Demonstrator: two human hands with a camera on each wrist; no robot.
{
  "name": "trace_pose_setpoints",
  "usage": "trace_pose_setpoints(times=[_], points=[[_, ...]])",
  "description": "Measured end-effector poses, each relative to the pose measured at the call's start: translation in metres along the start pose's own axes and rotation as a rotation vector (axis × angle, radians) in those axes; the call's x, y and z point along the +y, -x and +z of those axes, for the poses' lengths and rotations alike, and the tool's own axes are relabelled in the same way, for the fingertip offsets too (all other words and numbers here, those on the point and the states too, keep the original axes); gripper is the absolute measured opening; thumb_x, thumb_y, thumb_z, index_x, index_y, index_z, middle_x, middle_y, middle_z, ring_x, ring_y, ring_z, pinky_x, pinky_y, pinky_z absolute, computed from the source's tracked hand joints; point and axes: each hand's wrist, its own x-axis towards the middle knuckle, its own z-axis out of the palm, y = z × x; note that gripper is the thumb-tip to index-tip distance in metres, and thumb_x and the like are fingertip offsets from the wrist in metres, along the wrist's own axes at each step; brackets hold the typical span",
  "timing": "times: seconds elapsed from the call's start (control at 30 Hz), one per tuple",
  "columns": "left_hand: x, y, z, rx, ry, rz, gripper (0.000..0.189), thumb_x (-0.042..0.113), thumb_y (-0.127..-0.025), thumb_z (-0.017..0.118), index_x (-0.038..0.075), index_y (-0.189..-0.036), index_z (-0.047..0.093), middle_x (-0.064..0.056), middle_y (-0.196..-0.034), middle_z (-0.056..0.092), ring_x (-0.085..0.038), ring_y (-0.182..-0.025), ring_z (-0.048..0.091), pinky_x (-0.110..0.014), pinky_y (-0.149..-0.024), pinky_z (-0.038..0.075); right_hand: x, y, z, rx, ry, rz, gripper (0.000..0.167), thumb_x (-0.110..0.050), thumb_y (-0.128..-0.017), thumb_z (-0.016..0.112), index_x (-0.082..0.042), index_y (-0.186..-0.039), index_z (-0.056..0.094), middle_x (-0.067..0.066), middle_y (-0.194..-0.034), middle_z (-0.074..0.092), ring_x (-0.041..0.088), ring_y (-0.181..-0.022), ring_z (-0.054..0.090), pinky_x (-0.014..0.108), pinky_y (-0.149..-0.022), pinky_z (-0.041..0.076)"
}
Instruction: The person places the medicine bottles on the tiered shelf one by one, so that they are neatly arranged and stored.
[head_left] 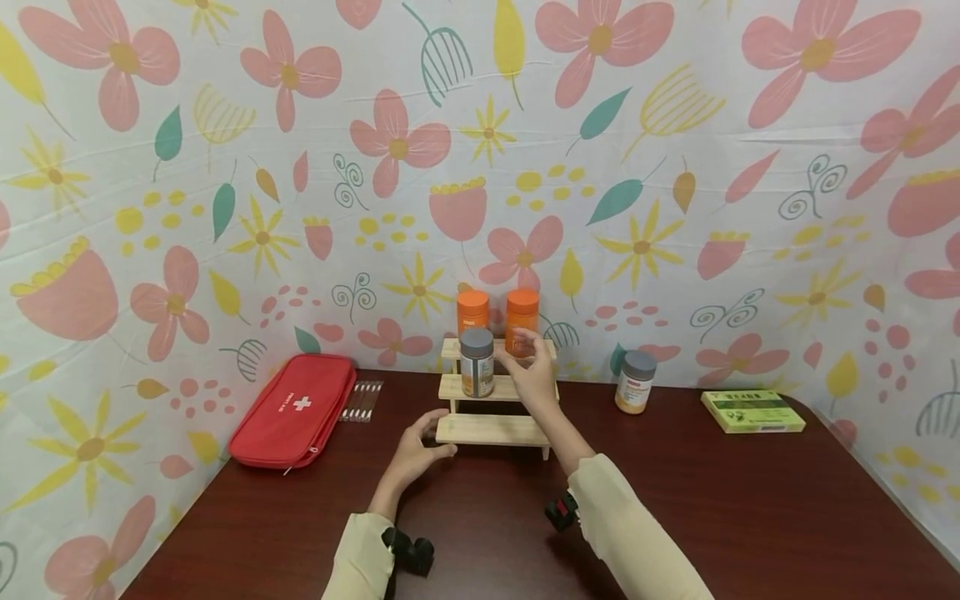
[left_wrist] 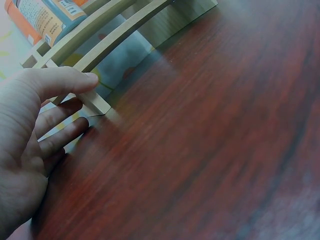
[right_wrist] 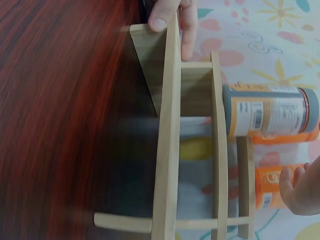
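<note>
A pale three-tier wooden step rack (head_left: pixel 491 429) stands on the table. My left hand (head_left: pixel 414 454) grips the left end of its lowest step, thumb in front and fingers behind, as the left wrist view shows the hand (left_wrist: pixel 30 115) from close by. On the middle step stands a grey-capped bottle (head_left: pixel 477 367). Two orange-capped bottles, a left one (head_left: pixel 472 307) and a right one (head_left: pixel 523 310), are on the top step. My right hand (head_left: pixel 534 377) hovers beside the grey-capped bottle, before the right orange bottle, fingers loosely bent and holding nothing; its fingers (right_wrist: pixel 292 187) show apart from the grey-capped bottle.
To the left lie a red first-aid pouch (head_left: pixel 294 412) and a clear pack of cotton swabs (head_left: pixel 362 402). Another grey-capped bottle (head_left: pixel 635 383) stands right of the rack, with a green-yellow box (head_left: pixel 752 412) farther right. A floral cloth (head_left: pixel 480 167) hangs behind the table.
</note>
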Motion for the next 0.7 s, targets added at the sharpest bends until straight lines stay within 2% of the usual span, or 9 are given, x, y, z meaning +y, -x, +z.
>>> trace_pose_setpoints(times=[0.17,0.37,0.47,0.7], points=[[0.001,-0.001,0.000,-0.008,-0.010,0.016,0.060,0.007,-0.077,0.078,0.012,-0.133,0.058,-0.014,-0.126,0.066,-0.018,-0.097,0.056,-0.035,-0.085,0.045,0.001,-0.002,-0.015,0.002,-0.012,0.000,0.046,-0.008,-0.089,0.069,0.000,-0.131,0.050,0.023,-0.127,0.052,0.037,-0.113,0.051,0.047,-0.096,0.043],[0.000,0.001,0.000,-0.010,-0.014,0.013,0.060,0.007,-0.077,0.078,0.012,-0.133,0.058,-0.015,-0.125,0.066,-0.019,-0.098,0.057,-0.036,-0.085,0.045,0.003,0.002,-0.035,-0.033,-0.011,0.044,0.049,-0.010,-0.092,0.067,0.000,-0.136,0.046,0.024,-0.134,0.048,0.039,-0.121,0.046,0.050,-0.104,0.039],[0.000,0.002,-0.001,0.001,0.001,-0.005,0.060,0.006,-0.077,0.078,0.013,-0.133,0.059,-0.013,-0.124,0.067,-0.018,-0.097,0.056,-0.035,-0.085,0.044,0.006,0.003,-0.045,-0.014,0.013,0.047,0.049,-0.011,-0.092,0.066,0.001,-0.135,0.046,0.023,-0.135,0.048,0.038,-0.122,0.045,0.051,-0.104,0.038],[-0.001,0.001,0.000,-0.001,0.024,0.009,0.060,0.004,-0.076,0.079,0.013,-0.132,0.059,-0.014,-0.122,0.068,-0.016,-0.094,0.057,-0.034,-0.083,0.045,0.019,-0.003,-0.083,0.080,0.073,0.057,0.050,-0.010,-0.091,0.067,0.002,-0.134,0.046,0.023,-0.131,0.050,0.038,-0.122,0.046,0.047,-0.102,0.039]])
